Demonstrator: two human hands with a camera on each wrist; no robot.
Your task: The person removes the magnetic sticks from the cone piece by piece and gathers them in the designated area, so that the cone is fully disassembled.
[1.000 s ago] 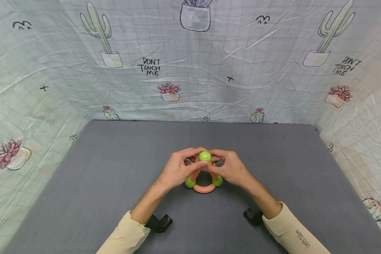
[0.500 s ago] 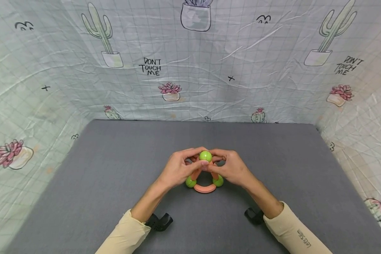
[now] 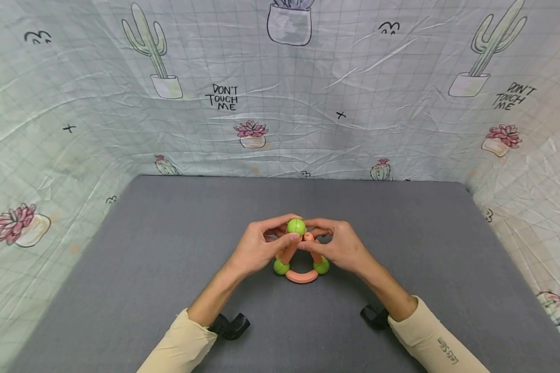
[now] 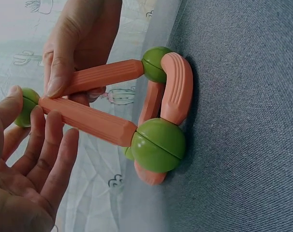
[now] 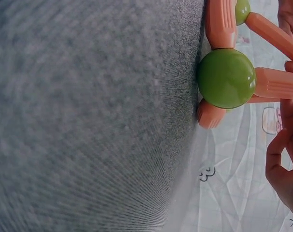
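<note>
Top green ball [image 3: 296, 227] has shifted slightly toward my left side since the earlier frame, left grip [image 3: 256, 248] going with it; the bare upper end of the right orange rod [image 4: 105, 76] now shows. Right grip [image 3: 343, 248] and lower parts look unchanged.

Left grip pinches the top ball between thumb and finger. Right grip is narrow, pinching the right rod near its top.

The orange-and-green frame [image 3: 288, 255] stands on the grey bench [image 3: 205, 223], between and below both grips. Left orange rod [image 4: 95, 120]: long axis slopes up from left lower ball [image 3: 281, 267], below my left grip, leaning inward and away from me; its upper end meets the top ball. Right rod mirrors it, rising from right lower ball [image 3: 321, 266], below my right grip, bare end pointing up beside the top ball; can't tell if they touch.

Curved orange bar [image 3: 301, 277] joins both lower balls, below and nearer me than the grips, bowing toward me. More orange pieces sit behind, partly hidden.
</note>
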